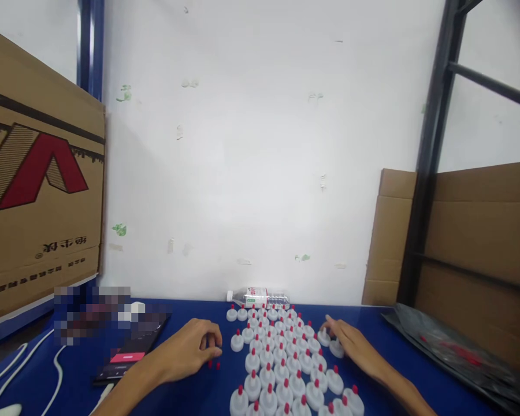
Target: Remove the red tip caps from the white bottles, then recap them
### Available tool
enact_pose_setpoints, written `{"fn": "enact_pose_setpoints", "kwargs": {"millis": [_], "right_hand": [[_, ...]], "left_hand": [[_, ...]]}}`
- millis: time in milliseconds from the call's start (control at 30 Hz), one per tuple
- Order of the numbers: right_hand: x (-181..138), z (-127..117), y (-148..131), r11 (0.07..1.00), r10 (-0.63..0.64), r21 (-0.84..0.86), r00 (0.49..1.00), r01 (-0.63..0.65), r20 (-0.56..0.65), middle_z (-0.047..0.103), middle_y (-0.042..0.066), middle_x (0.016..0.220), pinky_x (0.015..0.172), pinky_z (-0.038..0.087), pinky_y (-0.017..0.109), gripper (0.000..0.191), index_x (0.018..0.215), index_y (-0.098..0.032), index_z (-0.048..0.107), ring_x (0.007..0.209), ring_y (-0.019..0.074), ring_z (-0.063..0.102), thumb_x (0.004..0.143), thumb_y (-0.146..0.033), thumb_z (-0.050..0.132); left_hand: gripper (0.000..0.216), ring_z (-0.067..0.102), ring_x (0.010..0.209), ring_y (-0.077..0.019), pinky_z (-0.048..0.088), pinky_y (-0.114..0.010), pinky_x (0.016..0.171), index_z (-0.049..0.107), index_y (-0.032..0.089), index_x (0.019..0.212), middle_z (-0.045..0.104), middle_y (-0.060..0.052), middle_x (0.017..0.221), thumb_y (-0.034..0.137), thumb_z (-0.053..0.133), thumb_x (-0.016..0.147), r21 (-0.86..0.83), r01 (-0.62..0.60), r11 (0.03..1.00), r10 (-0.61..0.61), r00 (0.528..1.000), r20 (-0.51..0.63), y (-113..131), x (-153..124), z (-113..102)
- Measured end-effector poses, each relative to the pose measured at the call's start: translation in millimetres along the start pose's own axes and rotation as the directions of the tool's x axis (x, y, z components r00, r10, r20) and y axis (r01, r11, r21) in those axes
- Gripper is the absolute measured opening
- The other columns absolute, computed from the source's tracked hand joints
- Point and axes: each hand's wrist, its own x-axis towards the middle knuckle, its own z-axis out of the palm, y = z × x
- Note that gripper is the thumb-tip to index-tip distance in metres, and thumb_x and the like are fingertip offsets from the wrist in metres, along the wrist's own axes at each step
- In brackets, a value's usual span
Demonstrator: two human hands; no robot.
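Red-tipped white nozzle caps [279, 354] stand upright between my hands, nearer my right hand [345, 336], fingers at their edge, while my left hand [196, 346] curls beside loose red tips [218, 366], either grip unclear.

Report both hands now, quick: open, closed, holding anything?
Left hand: partly curled near small red pieces; whether it holds anything can't be told.
Right hand: fingertips at a round white plastic cap; whether gripping can't be told.

Left hand [197, 346] curled, right hand [345, 336] palm down, forearms [139, 381] converging
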Motion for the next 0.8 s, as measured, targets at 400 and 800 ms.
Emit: {"fn": "enact_pose_setpoints", "kwargs": {"millis": [400,800], "right_hand": [[-4,-7,-14,0.993,-0.043,-0.117,0.984,0.023,-0.173,0.073,0.005,0.105,0.086,0.055,0.036,0.055,0.117,-0.027,0.067,0.096,0.0253,0.069,0.102,-0.06,0.026],[-22,-2,-74,0.895,-0.424,-0.322,0.811,0.308,-0.403,0.07,0.006,0.097,0.087,0.053,0.043,0.035,0.095,-0.025,0.069,0.098,0.0265,0.064,0.105,-0.038,0.038]], "left_hand": [[0.035,0.064,0.077,-0.0243,0.036,-0.032,0.067,0.061,0.021,0.073,0.071,-0.005,0.08,0.043,0.049,0.097,0.429,-0.224,0.875,0.226,0.973,0.046,47,-22,39],[0.024,0.061,0.06,-0.0175,0.031,-0.033,0.057,0.054,0.022,0.076,0.067,-0.002,0.072,0.021,0.041,0.097,0.551,-0.382,0.742,0.532,0.836,-0.137,35,-14,45]]}}
